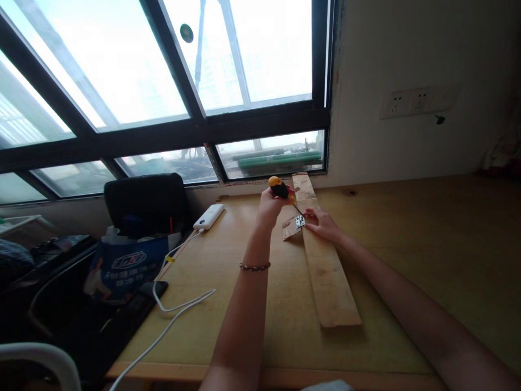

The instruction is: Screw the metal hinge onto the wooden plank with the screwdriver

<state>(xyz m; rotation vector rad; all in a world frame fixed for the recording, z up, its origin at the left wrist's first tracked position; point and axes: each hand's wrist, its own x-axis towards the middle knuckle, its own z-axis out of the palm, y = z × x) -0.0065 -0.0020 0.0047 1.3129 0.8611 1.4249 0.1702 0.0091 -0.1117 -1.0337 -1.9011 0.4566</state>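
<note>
My left hand [272,202] is closed around a screwdriver [278,188] with a yellow and black handle. Its shaft slants down to the right, and the tip meets a small metal hinge [300,221]. The hinge lies across the edge of a long wooden board [325,271] and a short wood piece [291,228] to its left. My right hand [323,224] rests on the board with thumb and fingertips at the hinge's right side. Whether a screw sits under the tip or between those fingers is too small to tell.
A white power bank [209,216] with a white cable [179,310] lies on the table [236,244] at left. Beyond the table's left edge stand a black chair [146,201] and a blue bag [126,271]. A window and wall border the back.
</note>
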